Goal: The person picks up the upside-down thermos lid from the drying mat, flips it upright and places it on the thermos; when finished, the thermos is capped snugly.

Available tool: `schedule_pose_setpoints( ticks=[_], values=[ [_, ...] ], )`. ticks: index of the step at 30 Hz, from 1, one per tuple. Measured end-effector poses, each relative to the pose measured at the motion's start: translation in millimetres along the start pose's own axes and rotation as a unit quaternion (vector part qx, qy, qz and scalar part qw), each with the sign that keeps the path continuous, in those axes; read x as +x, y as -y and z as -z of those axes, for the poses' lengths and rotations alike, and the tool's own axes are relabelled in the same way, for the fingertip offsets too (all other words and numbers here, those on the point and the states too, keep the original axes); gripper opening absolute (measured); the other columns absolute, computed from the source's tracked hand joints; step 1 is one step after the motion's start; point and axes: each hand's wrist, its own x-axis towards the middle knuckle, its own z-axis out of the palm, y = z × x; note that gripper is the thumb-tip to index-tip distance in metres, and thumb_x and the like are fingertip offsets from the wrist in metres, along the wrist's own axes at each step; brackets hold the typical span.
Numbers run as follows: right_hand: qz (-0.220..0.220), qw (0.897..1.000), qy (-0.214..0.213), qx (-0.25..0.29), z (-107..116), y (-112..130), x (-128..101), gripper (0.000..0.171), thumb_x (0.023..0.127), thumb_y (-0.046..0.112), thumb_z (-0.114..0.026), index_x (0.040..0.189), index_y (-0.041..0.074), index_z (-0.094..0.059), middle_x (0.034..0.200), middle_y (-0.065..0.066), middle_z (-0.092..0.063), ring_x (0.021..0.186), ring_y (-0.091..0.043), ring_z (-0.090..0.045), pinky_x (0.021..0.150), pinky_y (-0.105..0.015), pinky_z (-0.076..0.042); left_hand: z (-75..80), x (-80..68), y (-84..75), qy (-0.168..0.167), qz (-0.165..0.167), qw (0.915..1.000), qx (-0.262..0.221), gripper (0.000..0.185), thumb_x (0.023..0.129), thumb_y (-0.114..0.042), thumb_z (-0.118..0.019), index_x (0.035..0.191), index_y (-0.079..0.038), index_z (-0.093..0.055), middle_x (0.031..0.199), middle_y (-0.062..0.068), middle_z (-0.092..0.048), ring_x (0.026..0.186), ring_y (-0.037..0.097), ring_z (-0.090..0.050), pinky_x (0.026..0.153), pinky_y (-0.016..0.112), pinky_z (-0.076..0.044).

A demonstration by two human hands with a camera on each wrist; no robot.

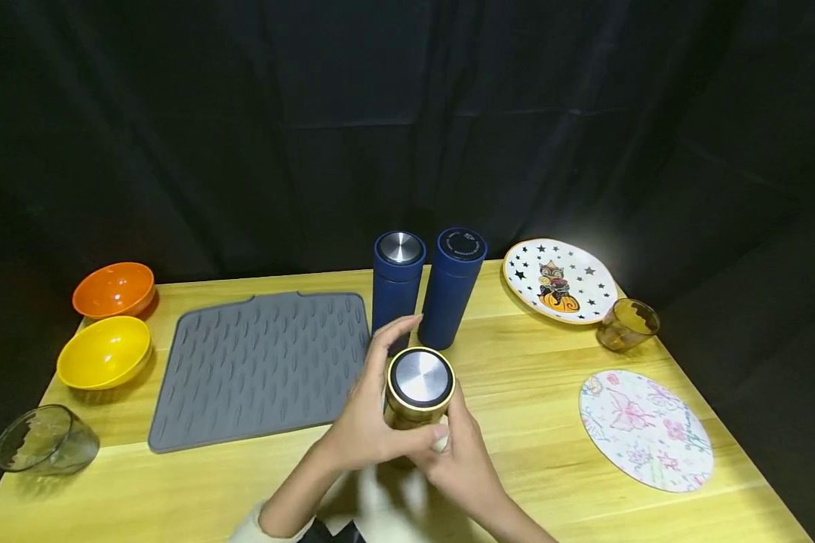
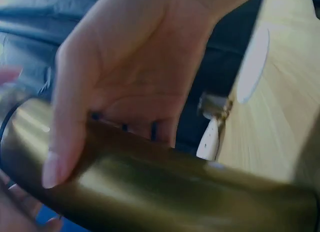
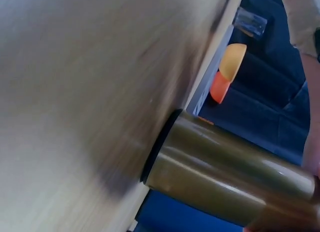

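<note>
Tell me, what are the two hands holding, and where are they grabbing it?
Both hands hold the gold flask. The left hand wraps its side from the left, the right hand grips its side from the right, below the silver-topped lid.

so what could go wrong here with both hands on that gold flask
Two risks, both guesses. The gold flask stands just in front of two upright blue flasks; a forward nudge from the left hand might topple them. The right hand holds low near the base, so its grip on the smooth metal could slip.
</note>
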Motion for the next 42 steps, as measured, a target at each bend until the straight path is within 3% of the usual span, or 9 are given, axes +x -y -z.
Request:
schedule_pose_setpoints(
  ticks=[3,6,9,14,19,25,29,34,42],
  values=[
    [0.005,1.0,0.007,0.007,-2,0,1,0.087,0.071,-0.002,-0.081,0.145,0.014,-0.039,0.137,-0.007,-0.057,0.124,-0.02,-0.055,0.103,-0.038,-0.047,-0.8,-1.9,-0.9,-0.035,0.013,0.9971,0.066,0.087,0.063,-0.023,-0.093,0.136,-0.014,-0.046,0.136,0.001,-0.051,0.125,0.017,-0.05,0.104,0.042,-0.041],
    [-0.015,1.0,0.015,0.022,-2,1,-1,0.092,0.075,0.005,-0.083,0.15,0.023,-0.034,0.143,-0.003,-0.053,0.129,-0.018,-0.052,0.107,-0.035,-0.044,2.6,-1.8,2.1,-0.009,0.025,0.9985,-0.049,0.073,0.069,-0.011,-0.087,0.131,-0.008,-0.05,0.127,0.01,-0.06,0.115,0.017,-0.058,0.099,0.033,-0.045],
    [-0.028,0.999,0.011,0.012,-2,2,-3,0.09,0.076,0.01,-0.083,0.15,0.024,-0.034,0.142,-0.002,-0.055,0.128,-0.018,-0.052,0.106,-0.037,-0.044,6.5,-2.7,4.7,0.041,0.043,0.9864,-0.153,0.08,0.07,0.001,-0.082,0.139,-0.004,-0.044,0.136,0.017,-0.057,0.122,0.019,-0.055,0.106,0.03,-0.04],
    [-0.019,1.0,0.005,0.006,-2,1,-2,0.089,0.072,0.005,-0.082,0.148,0.019,-0.037,0.138,-0.007,-0.058,0.124,-0.02,-0.055,0.102,-0.041,-0.048,1.6,-3.1,2.4,0.027,0.064,0.9957,-0.062,0.081,0.068,-0.009,-0.088,0.137,-0.014,-0.047,0.132,0.003,-0.061,0.118,0.019,-0.057,0.103,0.035,-0.043],
    [-0.031,0.999,0.006,0.02,4,1,3,0.083,0.071,0.004,-0.084,0.143,0.016,-0.044,0.13,-0.005,-0.062,0.114,-0.018,-0.06,0.096,-0.036,-0.05,2.9,0.9,-0.3,0.022,0.091,0.9939,-0.058,0.072,0.069,-0.007,-0.086,0.131,-0.018,-0.051,0.13,0.002,-0.06,0.118,0.02,-0.057,0.103,0.038,-0.043],
    [-0.13,0.99,-0.047,0.012,44,-5,30,0.071,0.071,0.011,-0.088,0.133,0.011,-0.053,0.122,-0.006,-0.064,0.108,-0.021,-0.06,0.096,-0.04,-0.047,24.9,-6.2,-0.9,0.023,0.095,0.9946,-0.036,0.081,0.074,-0.006,-0.085,0.143,-0.016,-0.043,0.142,0.001,-0.054,0.135,0.02,-0.048,0.114,0.033,-0.037],
    [-0.152,0.98,-0.124,-0.013,76,-30,70,0.072,0.074,0.013,-0.087,0.134,0.009,-0.049,0.121,-0.007,-0.061,0.107,-0.02,-0.058,0.093,-0.032,-0.045,43.7,-18.3,2.6,0.017,0.101,0.9947,-0.008,0.078,0.077,-0.008,-0.084,0.142,-0.018,-0.044,0.142,-0.003,-0.054,0.136,0.017,-0.047,0.114,0.027,-0.036],
    [-0.121,0.969,-0.212,-0.036,90,-82,120,0.073,0.075,0.013,-0.086,0.135,0.004,-0.046,0.12,-0.013,-0.058,0.109,-0.025,-0.057,0.092,-0.034,-0.044,57.2,-35.0,7.3,0.012,0.115,0.9932,0.015,0.073,0.08,-0.01,-0.082,0.141,-0.024,-0.045,0.14,-0.003,-0.055,0.134,0.016,-0.049,0.112,0.026,-0.037],
    [-0.16,0.963,-0.209,-0.066,84,-121,140,0.077,0.077,0.022,-0.083,0.139,0.007,-0.04,0.124,-0.019,-0.059,0.115,-0.033,-0.057,0.099,-0.046,-0.044,69.7,-51.3,11.0,0.006,0.126,0.9912,0.042,0.07,0.083,-0.012,-0.081,0.142,-0.024,-0.045,0.139,-0.003,-0.056,0.131,0.013,-0.051,0.109,0.023,-0.039]
  ],
)
